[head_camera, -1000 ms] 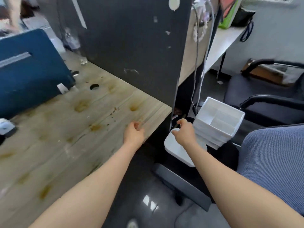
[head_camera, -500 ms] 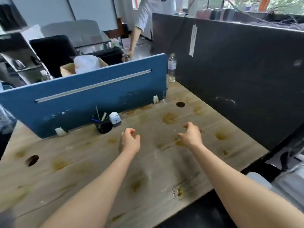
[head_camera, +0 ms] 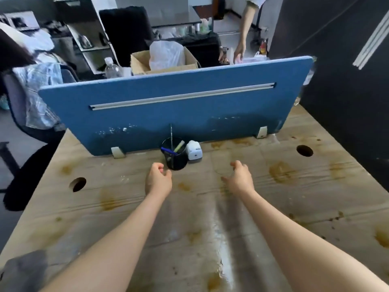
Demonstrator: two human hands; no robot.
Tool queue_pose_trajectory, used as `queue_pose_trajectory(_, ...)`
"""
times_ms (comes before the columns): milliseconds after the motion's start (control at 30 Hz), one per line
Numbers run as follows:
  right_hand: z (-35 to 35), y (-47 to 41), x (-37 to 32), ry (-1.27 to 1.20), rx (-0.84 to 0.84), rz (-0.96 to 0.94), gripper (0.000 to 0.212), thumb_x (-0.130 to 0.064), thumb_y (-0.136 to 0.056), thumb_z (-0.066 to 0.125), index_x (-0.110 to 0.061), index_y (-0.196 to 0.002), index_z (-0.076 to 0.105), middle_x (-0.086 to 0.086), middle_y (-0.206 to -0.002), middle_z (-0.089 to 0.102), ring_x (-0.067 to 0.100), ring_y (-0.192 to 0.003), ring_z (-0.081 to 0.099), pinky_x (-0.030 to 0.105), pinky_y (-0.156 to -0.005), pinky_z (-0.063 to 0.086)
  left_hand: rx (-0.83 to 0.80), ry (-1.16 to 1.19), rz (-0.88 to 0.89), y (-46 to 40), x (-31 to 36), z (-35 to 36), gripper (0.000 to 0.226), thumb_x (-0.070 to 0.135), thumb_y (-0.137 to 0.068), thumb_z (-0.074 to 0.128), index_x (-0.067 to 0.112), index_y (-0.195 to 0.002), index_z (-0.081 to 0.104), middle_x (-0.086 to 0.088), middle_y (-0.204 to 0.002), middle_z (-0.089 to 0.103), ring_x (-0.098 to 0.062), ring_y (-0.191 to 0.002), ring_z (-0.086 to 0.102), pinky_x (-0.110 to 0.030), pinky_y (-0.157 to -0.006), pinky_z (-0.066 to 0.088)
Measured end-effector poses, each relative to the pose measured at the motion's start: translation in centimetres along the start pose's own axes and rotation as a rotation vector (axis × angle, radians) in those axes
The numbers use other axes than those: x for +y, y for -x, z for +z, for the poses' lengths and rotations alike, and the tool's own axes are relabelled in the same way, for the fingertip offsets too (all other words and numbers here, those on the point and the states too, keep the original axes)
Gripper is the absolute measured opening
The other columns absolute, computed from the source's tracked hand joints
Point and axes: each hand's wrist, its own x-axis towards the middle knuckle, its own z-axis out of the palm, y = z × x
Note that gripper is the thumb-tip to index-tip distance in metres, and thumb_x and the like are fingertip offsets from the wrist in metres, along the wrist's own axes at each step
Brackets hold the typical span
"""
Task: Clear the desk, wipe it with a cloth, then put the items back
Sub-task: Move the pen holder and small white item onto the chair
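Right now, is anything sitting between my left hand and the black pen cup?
Nothing visible. The left hand hovers just short of the black pen cup, with only bare stained desk between them. The small white device stands on the cup's far right side, out of the path.

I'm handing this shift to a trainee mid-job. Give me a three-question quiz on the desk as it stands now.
1. True or false: the left hand grips the pen cup.
2. What stands right beside the cup? A) white gadget B) stapler C) mug
3. Fill in: the cup stands in front of the blue ____.

Key:
1. False; both it and the right hand hold nothing.
2. A, the white gadget.
3. Divider.
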Motion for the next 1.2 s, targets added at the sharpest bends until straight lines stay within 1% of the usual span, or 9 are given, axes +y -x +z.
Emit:
queue_pose_trajectory(233,4.4,-8.3,-3.5,0.103,-0.144,-0.184,0.072,-0.014,-0.085,0.066,-0.012,-0.145,0.026,0.006,-0.15,0.023,0.028,-0.131,0.036,0.035,-0.099,0.039,0.033,0.089,-0.194,-5.4,0.8,2.4,0.047,0.032,-0.094,0.051,0.011,-0.134,0.038,-0.01,-0.134,0.047,-0.027,-0.116,0.049,-0.029,-0.086,0.036)
queue_pose_trajectory(400,7.3,-12.5,-4.8,0.102,-0.252,-0.336,0.086,-0.018,-0.081,0.071,-0.026,-0.149,0.019,0.004,-0.155,0.011,0.028,-0.137,0.025,0.035,-0.108,0.03,0.031,0.222,-0.328,-7.8,1.9,4.4,0.055,0.035,-0.095,0.049,0.013,-0.142,0.03,-0.009,-0.144,0.04,-0.029,-0.125,0.043,-0.033,-0.092,0.037)
queue_pose_trajectory(533,8.8,-14.4,-5.0,0.174,-0.323,-0.379,0.087,0.001,-0.08,0.062,-0.035,-0.148,0.02,-0.002,-0.157,0.0,0.03,-0.139,0.022,0.037,-0.107,0.037,0.024,0.323,-0.403,-9.0,1.8,5.7,0.061,0.03,-0.095,0.051,0.016,-0.147,0.023,-0.009,-0.145,0.039,-0.031,-0.126,0.044,-0.036,-0.103,0.039)
queue_pose_trajectory(633,9.3,-14.9,-4.6,0.199,-0.335,-0.4,0.086,0.011,-0.077,0.058,-0.03,-0.147,0.028,0.003,-0.155,0.009,0.031,-0.137,0.025,0.034,-0.106,0.036,0.017,0.421,-0.448,-9.6,1.4,6.4,0.045,0.026,-0.093,0.05,0.019,-0.137,0.04,-0.008,-0.134,0.049,-0.03,-0.116,0.052,-0.044,-0.101,0.044)
queue_pose_trajectory(733,9.1,-14.9,-4.3,0.182,-0.29,-0.436,0.075,0.011,-0.078,0.058,-0.026,-0.14,0.039,0.008,-0.141,0.027,0.032,-0.126,0.037,0.034,-0.1,0.041,0.022,0.536,-0.479,-9.8,1.7,6.7,0.008,0.017,-0.096,0.046,0.018,-0.1,0.052,-0.007,-0.111,0.055,-0.028,-0.099,0.057,-0.039,-0.087,0.052)
queue_pose_trajectory(800,8.4,-14.4,-4.4,0.183,-0.295,-0.412,0.07,0.009,-0.078,0.06,-0.025,-0.137,0.043,0.011,-0.136,0.03,0.034,-0.12,0.042,0.036,-0.096,0.046,0.042,0.651,-0.515,-9.6,2.5,6.7,0.014,0.009,-0.097,0.043,0.014,-0.107,0.052,-0.008,-0.108,0.051,-0.027,-0.097,0.055,-0.032,-0.077,0.051)
queue_pose_trajectory(967,5.1,-12.3,-3.6,0.146,-0.274,-0.348,0.061,0.003,-0.079,0.063,-0.021,-0.131,0.045,0.012,-0.127,0.032,0.029,-0.1,0.05,0.033,-0.09,0.047,0.043,0.753,-0.56,-8.4,4.0,5.8,0.037,-0.007,-0.096,0.035,0.001,-0.13,0.044,-0.017,-0.13,0.048,-0.031,-0.099,0.052,-0.036,-0.081,0.049)
queue_pose_trajectory(1067,2.2,-10.0,-2.9,0.111,-0.188,-0.304,0.059,0.0,-0.079,0.065,-0.02,-0.131,0.046,0.012,-0.126,0.034,0.032,-0.101,0.051,0.036,-0.09,0.047,-0.023,0.755,-0.523,-6.7,5.3,4.8,0.039,-0.007,-0.096,0.035,-0.001,-0.134,0.04,-0.016,-0.136,0.043,-0.038,-0.116,0.051,-0.039,-0.088,0.048)
queue_pose_trajectory(1200,-2.1,-5.7,-1.4,0.068,-0.052,-0.239,0.064,-0.003,-0.08,0.067,-0.022,-0.136,0.043,0.011,-0.129,0.033,0.032,-0.109,0.049,0.034,-0.093,0.043,-0.141,0.721,-0.421,-3.6,8.1,3.6,0.041,-0.009,-0.095,0.034,0.001,-0.133,0.041,-0.017,-0.137,0.043,-0.038,-0.12,0.048,-0.045,-0.09,0.048)
